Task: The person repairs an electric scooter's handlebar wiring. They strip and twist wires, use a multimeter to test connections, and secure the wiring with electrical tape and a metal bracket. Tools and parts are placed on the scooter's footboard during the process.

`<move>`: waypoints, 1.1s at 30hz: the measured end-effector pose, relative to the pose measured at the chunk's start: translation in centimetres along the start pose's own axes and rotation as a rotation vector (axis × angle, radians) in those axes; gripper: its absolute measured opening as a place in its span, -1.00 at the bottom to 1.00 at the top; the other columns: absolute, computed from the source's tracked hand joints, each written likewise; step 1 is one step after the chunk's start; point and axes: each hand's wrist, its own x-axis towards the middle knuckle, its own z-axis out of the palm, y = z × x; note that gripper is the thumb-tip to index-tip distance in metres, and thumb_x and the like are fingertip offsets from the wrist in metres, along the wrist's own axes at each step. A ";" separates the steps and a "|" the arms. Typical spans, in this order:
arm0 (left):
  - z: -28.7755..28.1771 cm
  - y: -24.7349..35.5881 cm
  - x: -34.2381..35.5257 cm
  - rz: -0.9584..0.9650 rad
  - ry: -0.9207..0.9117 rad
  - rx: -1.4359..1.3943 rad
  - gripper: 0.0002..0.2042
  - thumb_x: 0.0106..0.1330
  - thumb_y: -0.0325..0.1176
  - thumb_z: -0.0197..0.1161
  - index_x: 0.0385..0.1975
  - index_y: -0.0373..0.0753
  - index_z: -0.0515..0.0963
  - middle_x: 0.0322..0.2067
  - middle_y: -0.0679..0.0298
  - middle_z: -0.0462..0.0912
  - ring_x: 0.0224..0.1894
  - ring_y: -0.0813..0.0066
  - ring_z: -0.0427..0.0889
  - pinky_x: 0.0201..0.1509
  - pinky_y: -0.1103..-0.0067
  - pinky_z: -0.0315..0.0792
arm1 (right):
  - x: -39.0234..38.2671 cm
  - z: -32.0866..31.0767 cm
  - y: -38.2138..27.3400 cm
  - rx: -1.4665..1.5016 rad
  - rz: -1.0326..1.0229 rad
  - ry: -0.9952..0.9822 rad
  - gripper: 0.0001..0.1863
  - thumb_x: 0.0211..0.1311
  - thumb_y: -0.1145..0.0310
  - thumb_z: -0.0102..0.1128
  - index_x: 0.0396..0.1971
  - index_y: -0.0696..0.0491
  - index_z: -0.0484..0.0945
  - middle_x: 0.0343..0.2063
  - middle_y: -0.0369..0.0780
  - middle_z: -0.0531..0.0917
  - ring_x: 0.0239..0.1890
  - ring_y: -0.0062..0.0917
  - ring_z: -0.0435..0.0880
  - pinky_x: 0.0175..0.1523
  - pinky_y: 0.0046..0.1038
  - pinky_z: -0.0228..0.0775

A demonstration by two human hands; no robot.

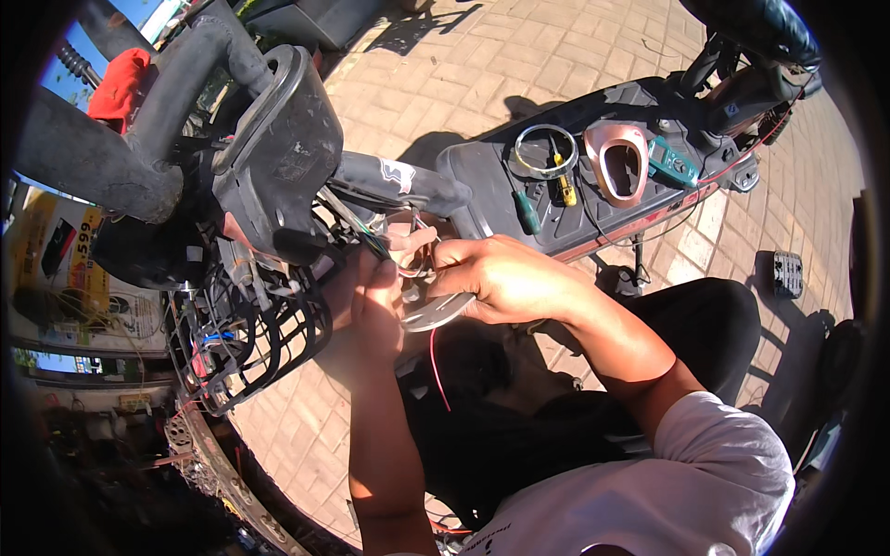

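On the person's near side of the black frame tube (399,181), a wire bundle (363,232) was seen, its long axis slanted down rightward, its lower end lying just beyond the left fingertips. The left hand (375,301) was placed nearer to it than the right hand (505,278); its fingers were drawn narrow there, though whether a wire was pinched could not be told. The right fingers were curled closed, and by them a flat grey oval piece (438,313) was held below the tube, with a red wire (438,375) hung beneath. Left of the tube, the way was crowded by a black front cover (287,148) and a wire basket (269,357). Right of it, a copper-coloured frame (599,139) and a teal device (674,164) were borne by the footboard (471,167).
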 end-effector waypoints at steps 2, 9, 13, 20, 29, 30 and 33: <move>-1.0 -1.0 0.5 0.058 -0.046 0.284 -0.67 0.41 -0.31 -0.19 -0.03 -0.33 0.46 -0.01 0.13 0.51 0.06 0.32 0.48 0.19 0.41 0.34 | 0.0 0.4 -1.1 0.011 -0.022 -0.072 -0.74 -0.05 0.51 0.29 -0.27 0.03 0.63 -0.37 -0.21 0.52 -0.33 -0.19 0.60 -0.30 -0.29 0.45; -1.0 -1.6 0.0 0.081 0.126 0.123 -0.50 0.51 0.00 -0.16 0.16 -0.31 0.36 0.05 0.22 0.47 0.09 0.46 0.46 0.16 0.47 0.35 | 3.1 1.7 -0.8 0.594 0.200 0.231 -0.83 0.23 0.38 0.35 -0.28 0.17 0.66 -0.47 -0.29 0.69 -0.40 -0.65 0.62 -0.26 -0.47 0.50; -1.8 -2.3 -0.6 0.053 0.026 0.031 -0.58 0.53 -0.11 -0.09 0.19 -0.28 0.33 -0.10 0.27 0.48 -0.08 0.52 0.46 -0.01 0.48 0.40 | 5.7 1.2 -0.8 0.783 0.423 0.236 -0.79 0.20 0.35 0.40 -0.38 0.20 0.63 -0.60 -0.35 0.62 -0.60 -0.75 0.54 -0.47 -0.58 0.44; -3.5 -3.0 -0.8 -0.039 0.016 0.257 -0.59 0.55 -0.10 -0.08 0.19 -0.27 0.34 -0.29 0.36 0.51 -0.25 0.59 0.49 -0.04 0.58 0.38 | 8.2 1.8 -0.9 0.319 0.381 0.405 -0.69 0.09 0.28 0.47 -0.44 0.25 0.61 -0.67 -0.07 0.60 -0.63 -0.56 0.60 -0.45 -0.40 0.44; -3.2 -2.3 -0.5 -0.050 0.090 0.335 -0.64 0.54 -0.13 -0.05 0.06 -0.30 0.44 -0.32 0.37 0.54 -0.24 0.61 0.45 -0.07 0.60 0.33 | 8.9 3.3 -0.3 0.561 0.463 0.502 -0.73 0.10 0.29 0.46 -0.41 0.20 0.66 -0.64 -0.25 0.63 -0.57 -0.65 0.56 -0.40 -0.47 0.44; -2.9 -1.8 -0.6 -0.076 0.093 0.329 -0.64 0.54 -0.13 -0.05 0.05 -0.30 0.44 -0.32 0.38 0.53 -0.24 0.61 0.45 -0.06 0.60 0.33 | 8.9 3.3 -0.2 0.640 0.478 0.499 -0.75 0.11 0.30 0.46 -0.41 0.20 0.66 -0.64 -0.29 0.63 -0.56 -0.68 0.55 -0.41 -0.49 0.43; -2.7 -1.7 -0.6 -0.075 0.093 0.365 -0.67 0.54 -0.14 -0.04 0.00 -0.30 0.45 -0.33 0.38 0.51 -0.22 0.58 0.44 -0.03 0.57 0.34 | 9.0 3.4 0.1 0.720 0.495 0.489 -0.79 0.14 0.33 0.43 -0.38 0.18 0.68 -0.63 -0.35 0.61 -0.55 -0.72 0.52 -0.42 -0.53 0.42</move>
